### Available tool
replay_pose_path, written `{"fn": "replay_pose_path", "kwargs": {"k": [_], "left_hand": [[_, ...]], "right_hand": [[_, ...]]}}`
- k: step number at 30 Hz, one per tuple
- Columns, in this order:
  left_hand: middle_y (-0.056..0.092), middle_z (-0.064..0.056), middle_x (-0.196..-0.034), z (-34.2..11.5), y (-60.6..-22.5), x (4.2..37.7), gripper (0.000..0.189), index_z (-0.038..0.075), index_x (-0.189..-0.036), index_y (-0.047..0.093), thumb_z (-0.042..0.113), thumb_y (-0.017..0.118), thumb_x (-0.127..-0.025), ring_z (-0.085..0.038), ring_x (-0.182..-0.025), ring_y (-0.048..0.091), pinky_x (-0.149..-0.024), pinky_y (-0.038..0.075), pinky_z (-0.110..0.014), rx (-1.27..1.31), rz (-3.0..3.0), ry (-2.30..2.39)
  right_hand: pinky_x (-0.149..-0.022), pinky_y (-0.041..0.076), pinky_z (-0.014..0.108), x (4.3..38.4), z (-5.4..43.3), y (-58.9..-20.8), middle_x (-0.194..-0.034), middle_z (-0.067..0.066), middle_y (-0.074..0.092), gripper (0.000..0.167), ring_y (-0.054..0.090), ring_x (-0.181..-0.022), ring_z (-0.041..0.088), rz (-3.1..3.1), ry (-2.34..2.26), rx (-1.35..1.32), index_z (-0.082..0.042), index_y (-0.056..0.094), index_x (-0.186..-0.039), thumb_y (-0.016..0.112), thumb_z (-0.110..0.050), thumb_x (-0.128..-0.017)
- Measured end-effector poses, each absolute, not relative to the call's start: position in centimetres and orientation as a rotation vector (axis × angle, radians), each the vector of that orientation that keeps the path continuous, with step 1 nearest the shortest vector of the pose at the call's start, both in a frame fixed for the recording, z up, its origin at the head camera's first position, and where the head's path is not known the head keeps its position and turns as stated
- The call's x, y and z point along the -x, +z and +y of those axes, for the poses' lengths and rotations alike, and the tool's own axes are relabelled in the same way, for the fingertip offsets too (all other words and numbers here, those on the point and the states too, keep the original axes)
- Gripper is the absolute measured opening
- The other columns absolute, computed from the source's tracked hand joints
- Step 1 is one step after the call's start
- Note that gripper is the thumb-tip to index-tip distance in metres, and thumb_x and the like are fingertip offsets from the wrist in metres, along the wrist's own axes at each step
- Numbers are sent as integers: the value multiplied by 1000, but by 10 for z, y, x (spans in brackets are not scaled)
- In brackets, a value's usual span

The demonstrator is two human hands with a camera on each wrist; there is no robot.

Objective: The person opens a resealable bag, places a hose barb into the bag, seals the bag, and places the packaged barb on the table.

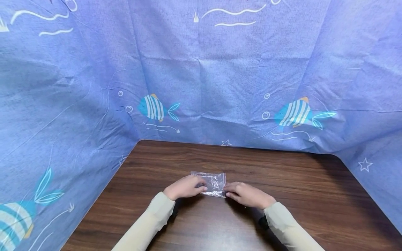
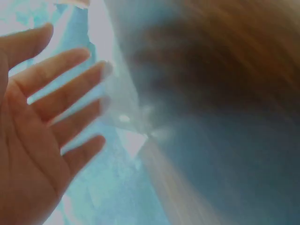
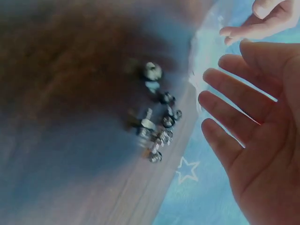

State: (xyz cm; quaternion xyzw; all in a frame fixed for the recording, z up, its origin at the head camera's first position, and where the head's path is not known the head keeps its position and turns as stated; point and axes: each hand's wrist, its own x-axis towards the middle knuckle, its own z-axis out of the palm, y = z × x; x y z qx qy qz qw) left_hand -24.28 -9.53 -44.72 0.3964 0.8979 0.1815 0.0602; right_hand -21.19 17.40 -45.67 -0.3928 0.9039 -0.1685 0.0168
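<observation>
A clear, flat plastic zip bag (image 1: 215, 183) lies on the brown wooden table (image 1: 201, 226). My left hand (image 1: 186, 186) rests at the bag's left part, fingertips over the plastic. At the zip edge on the right, my right hand (image 1: 248, 194) touches the bag with its fingertips. In the left wrist view the left hand (image 2: 51, 108) has its fingers spread and nearly straight. The right hand (image 3: 258, 112) shows straight fingers too, near the bag (image 3: 206, 51). Several small shiny metallic pieces (image 3: 161, 136) lie on the table under the right hand, blurred.
Blue cloth (image 1: 232, 83) printed with fish hangs behind the table and along both sides. The table's far edge runs close against it. In the right wrist view a whitish round piece (image 3: 152, 71) sits beside the metallic ones.
</observation>
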Motion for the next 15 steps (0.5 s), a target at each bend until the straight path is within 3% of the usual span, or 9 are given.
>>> {"fn": "replay_pose_path", "kwargs": {"k": [9,15], "left_hand": [[68,-7,-92,-65,-438,249,18,6,-99,67,21,58,-95,-15,-84,61,-76,49,-28,-779,2660,1287],[63,-24,-100,-42,-457,247,28,-4,-111,61,19,58,-95,-33,-83,65,-75,54,-37,-398,2278,1783]], "right_hand": [[-87,52,39,233,181,-452,-108,14,70,26,67,-100,26,2896,-872,1063,4,67,-114,57,-13,-96],[-88,51,44,242,177,-457,-109,16,70,28,66,-102,29,2938,-1035,694,4,67,-115,58,-14,-95]]}}
